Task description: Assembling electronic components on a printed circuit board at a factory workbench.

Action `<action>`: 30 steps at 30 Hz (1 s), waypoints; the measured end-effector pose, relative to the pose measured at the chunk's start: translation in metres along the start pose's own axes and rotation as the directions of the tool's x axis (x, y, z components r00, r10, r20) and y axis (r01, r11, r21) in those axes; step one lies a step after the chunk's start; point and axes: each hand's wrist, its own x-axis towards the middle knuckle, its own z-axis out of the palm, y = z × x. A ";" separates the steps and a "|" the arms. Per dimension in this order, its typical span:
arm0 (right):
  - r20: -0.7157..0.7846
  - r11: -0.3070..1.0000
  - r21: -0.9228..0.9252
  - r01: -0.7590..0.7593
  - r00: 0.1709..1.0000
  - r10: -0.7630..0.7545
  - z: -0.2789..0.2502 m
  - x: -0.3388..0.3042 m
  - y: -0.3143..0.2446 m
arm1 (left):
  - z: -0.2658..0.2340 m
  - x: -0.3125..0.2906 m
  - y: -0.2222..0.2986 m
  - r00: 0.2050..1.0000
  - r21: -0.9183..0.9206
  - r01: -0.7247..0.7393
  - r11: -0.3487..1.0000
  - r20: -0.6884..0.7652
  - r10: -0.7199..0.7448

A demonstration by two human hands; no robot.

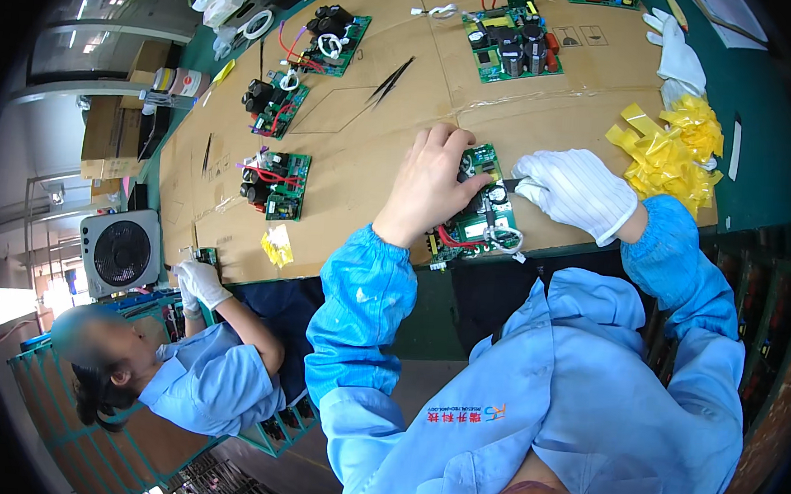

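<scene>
A green circuit board [475,217] lies on the cardboard in front of me, with dark and white parts, a red wire and a looped white cable. My bare left hand [431,179] grips its left and far side, fingers curled over the far edge and thumb across the parts. In a white striped glove, my right hand [576,191] is closed on a slim dark tool [512,185], whose tip is at the board's right side. The tool's kind is mostly hidden by the glove. Both my forearms wear blue sleeve covers.
Several similar boards [513,48] stand across the cardboard [365,146]. Black tweezers [392,78] lie beyond my left hand. Crumpled yellow tape [673,146] and a white glove [677,56] are at right. A co-worker [212,363] sits at left near a fan [122,252].
</scene>
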 end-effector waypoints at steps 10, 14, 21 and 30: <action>0.191 0.998 -0.060 -0.026 0.981 0.037 -0.005 0.008 0.004 | 0.012 0.009 -0.010 0.989 -0.145 0.145 0.979 0.056 -0.138; 0.244 0.995 -0.080 -0.060 0.967 0.078 -0.010 0.011 0.000 | 0.017 0.009 -0.014 0.994 -0.206 0.105 0.973 0.002 -0.107; -0.027 0.981 -0.146 0.126 0.991 -0.131 0.014 -0.004 0.012 | 0.024 0.012 -0.017 0.992 -0.244 0.065 0.968 -0.088 -0.089; 0.096 0.900 -0.314 0.302 0.953 -0.286 0.003 0.010 0.018 | 0.022 0.010 -0.016 0.989 -0.269 0.080 0.960 -0.099 -0.110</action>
